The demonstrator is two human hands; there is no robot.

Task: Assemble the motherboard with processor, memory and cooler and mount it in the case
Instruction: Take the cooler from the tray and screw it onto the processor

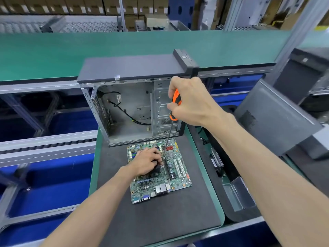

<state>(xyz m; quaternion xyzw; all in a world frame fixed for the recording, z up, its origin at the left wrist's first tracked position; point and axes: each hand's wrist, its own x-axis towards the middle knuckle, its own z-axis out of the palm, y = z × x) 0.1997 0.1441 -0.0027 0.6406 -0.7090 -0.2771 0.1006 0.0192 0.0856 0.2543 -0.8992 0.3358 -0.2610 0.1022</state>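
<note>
A green motherboard (178, 177) lies flat on a dark mat (160, 216). My left hand (146, 161) grips the black cooler (156, 169) at the board's middle, covering most of it. My right hand (188, 100) grips the orange-and-black handle of a long screwdriver (175, 101). Its thin shaft slants down to a corner of the cooler, right beside my left fingers. The open computer case (131, 107) stands just behind the board, with loose black cables inside.
A green conveyor belt (71, 54) runs behind the case. Grey case panels (274, 118) lean at the right. A clear plastic tray (236, 193) and small parts sit in a dark bin right of the mat. Blue bins lie below at the left.
</note>
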